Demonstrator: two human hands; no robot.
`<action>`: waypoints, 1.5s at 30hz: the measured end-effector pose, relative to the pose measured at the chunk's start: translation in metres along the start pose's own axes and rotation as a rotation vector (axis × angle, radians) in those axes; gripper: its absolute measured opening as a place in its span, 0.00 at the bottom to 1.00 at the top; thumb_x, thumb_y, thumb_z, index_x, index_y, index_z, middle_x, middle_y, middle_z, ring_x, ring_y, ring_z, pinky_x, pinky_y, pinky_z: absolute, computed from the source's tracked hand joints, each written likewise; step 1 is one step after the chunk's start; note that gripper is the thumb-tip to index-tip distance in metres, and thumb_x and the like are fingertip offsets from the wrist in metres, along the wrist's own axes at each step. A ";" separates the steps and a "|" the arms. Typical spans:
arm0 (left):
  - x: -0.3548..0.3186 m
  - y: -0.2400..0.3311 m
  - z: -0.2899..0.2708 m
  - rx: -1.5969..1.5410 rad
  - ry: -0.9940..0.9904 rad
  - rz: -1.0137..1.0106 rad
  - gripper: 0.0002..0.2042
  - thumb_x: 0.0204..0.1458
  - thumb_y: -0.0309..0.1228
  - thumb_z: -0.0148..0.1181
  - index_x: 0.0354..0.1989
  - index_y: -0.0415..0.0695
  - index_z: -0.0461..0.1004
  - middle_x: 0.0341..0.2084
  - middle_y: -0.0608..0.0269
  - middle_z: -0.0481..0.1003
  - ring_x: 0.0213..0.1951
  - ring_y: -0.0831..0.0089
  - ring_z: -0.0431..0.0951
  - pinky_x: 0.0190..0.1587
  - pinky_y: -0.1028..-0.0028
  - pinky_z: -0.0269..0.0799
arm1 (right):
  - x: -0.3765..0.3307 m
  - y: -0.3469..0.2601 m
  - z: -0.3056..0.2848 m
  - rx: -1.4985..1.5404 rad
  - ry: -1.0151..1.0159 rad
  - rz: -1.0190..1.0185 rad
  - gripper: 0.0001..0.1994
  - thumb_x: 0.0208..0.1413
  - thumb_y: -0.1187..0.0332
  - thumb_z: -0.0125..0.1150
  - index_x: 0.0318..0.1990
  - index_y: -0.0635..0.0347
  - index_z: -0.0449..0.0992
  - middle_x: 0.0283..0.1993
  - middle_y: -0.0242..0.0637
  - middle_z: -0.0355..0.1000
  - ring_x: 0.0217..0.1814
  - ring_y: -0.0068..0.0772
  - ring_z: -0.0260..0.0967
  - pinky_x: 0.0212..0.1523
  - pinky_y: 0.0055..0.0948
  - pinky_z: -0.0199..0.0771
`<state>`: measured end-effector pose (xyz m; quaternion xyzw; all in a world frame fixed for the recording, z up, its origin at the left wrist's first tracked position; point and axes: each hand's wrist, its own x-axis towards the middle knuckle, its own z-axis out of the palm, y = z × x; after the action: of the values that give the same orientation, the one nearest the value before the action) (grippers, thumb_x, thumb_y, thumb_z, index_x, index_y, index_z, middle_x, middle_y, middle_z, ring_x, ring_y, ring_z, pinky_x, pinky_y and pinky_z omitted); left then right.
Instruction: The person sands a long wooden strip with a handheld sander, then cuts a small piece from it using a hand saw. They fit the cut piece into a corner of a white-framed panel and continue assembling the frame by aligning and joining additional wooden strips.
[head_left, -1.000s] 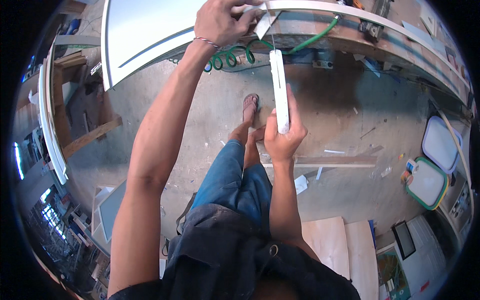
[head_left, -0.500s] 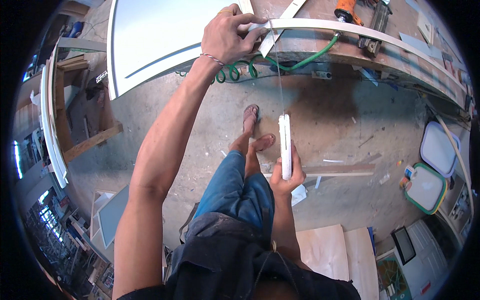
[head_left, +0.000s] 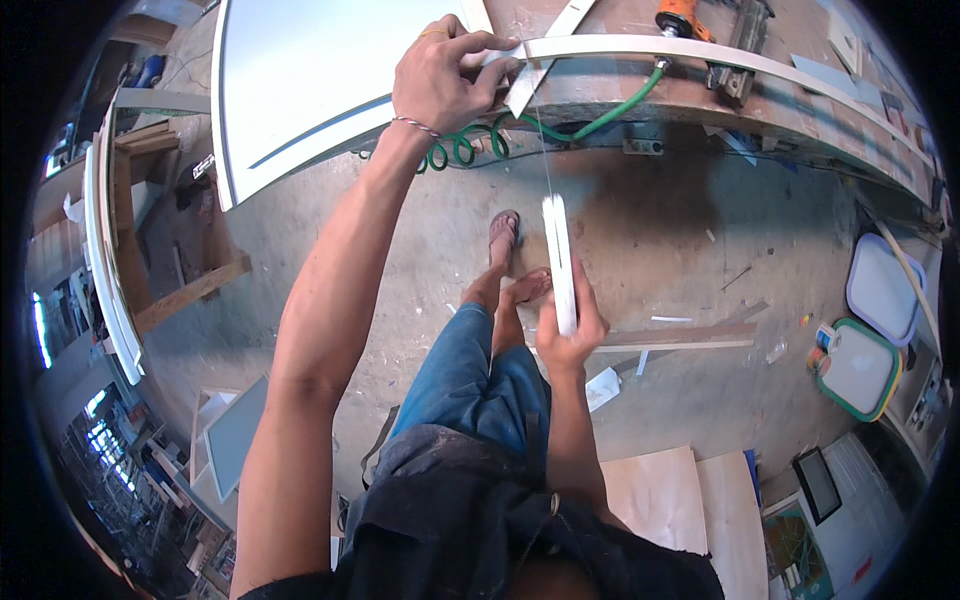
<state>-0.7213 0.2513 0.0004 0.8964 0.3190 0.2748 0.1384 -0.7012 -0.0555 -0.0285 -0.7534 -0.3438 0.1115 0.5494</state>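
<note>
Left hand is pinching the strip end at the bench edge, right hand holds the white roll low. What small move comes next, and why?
Probably press the pinched end flat on the curved white strip with the left hand. Its fingers sit right on that strip at the workbench edge, and a thin band runs taut down to the white roll gripped upright in the right hand, so the end looks placed but not seated.

A narrow white strip (head_left: 560, 262) stands nearly upright, its lower end gripped in the right hand (head_left: 566, 335). A long curved white trim piece (head_left: 700, 55) lies along the workbench edge, its left end pinched under the left hand (head_left: 445, 75).
</note>
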 end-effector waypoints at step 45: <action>0.013 -0.016 -0.008 -0.064 0.061 0.079 0.12 0.54 0.35 0.66 0.46 0.54 0.85 0.37 0.63 0.81 0.40 0.65 0.77 0.44 0.66 0.75 | 0.038 -0.089 -0.037 -0.055 -0.098 0.085 0.23 0.57 0.71 0.58 0.59 0.75 0.70 0.52 0.58 0.77 0.53 0.46 0.78 0.52 0.37 0.76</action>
<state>-0.7252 0.2730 0.0051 0.8946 0.2787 0.3173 0.1461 -0.6884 -0.0444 0.0739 -0.7757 -0.3408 0.1620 0.5059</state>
